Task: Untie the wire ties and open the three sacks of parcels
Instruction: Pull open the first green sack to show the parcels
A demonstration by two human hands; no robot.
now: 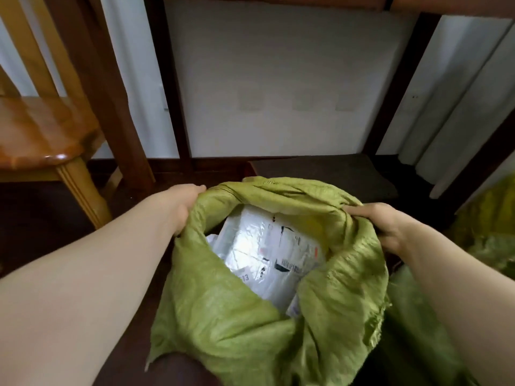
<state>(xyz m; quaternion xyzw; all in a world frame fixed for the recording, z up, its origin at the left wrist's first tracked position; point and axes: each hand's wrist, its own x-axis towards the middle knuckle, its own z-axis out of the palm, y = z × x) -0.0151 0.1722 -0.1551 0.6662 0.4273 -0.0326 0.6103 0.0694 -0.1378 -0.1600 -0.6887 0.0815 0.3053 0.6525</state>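
A green woven sack (223, 316) stands on the dark floor in front of me with its mouth spread wide. Inside lie white plastic parcels (267, 252) with printed shipping labels. My left hand (178, 204) grips the left side of the sack's rim, fingers curled into the fabric. My right hand (381, 224) grips the right side of the rim. No wire tie is visible on this sack. A second green sack (490, 232) shows partly at the right edge of the view.
A wooden chair (41, 135) stands at the left, its leg close to my left forearm. Dark wooden table legs (167, 93) frame a white wall behind. A dark mat (334, 174) lies on the floor beyond the sack.
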